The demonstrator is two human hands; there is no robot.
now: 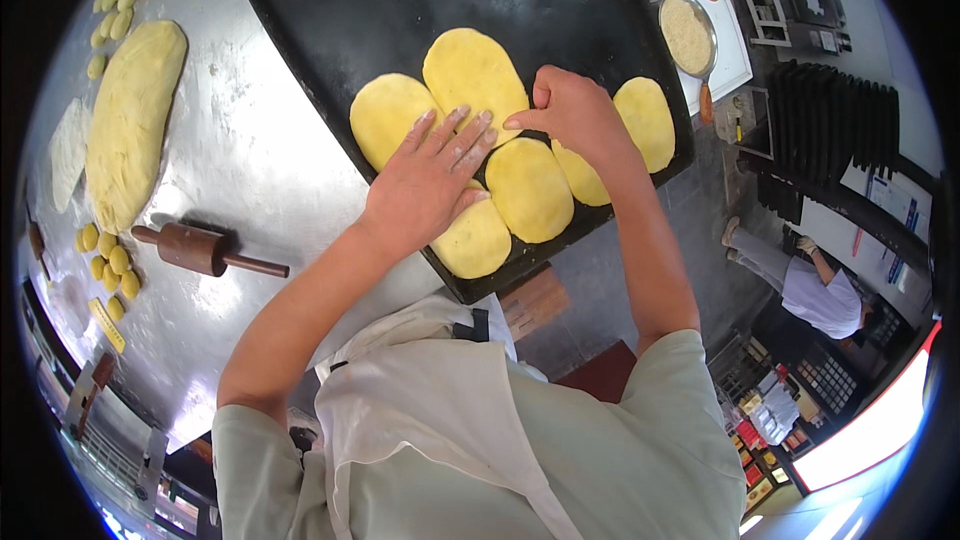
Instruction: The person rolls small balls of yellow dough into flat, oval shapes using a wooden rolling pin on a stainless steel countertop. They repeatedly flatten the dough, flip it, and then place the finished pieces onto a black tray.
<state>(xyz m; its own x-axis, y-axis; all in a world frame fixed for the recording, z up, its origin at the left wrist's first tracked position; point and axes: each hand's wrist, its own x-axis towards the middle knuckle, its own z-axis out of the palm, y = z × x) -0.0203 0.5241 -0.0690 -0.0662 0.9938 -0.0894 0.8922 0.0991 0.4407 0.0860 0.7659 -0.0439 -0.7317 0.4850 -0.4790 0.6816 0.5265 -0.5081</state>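
My left hand [431, 172] lies palm down, fingers spread and floury, across a left dough oval [394, 112] and the lower edge of the largest flat yellow dough oval [474, 75]. Its thumb reaches over a lower dough oval [474, 240]. My right hand [581, 112] has curled fingers, with the thumb held apart and its tip at the right lower edge of the largest oval. Beneath that hand, another dough oval [585, 178] is partly hidden. A middle oval [529, 191] and a right-hand oval [646, 120] also rest on the black baking tray [352, 7].
Left on the metal worktable [225, 90] are a wooden rolling pin [193, 249], a long dough mass [139, 120] and several small dough balls [118, 259]. A bowl of pale crumbs [686, 34] stands beyond the tray's right edge. Another person [821, 296] stands far right.
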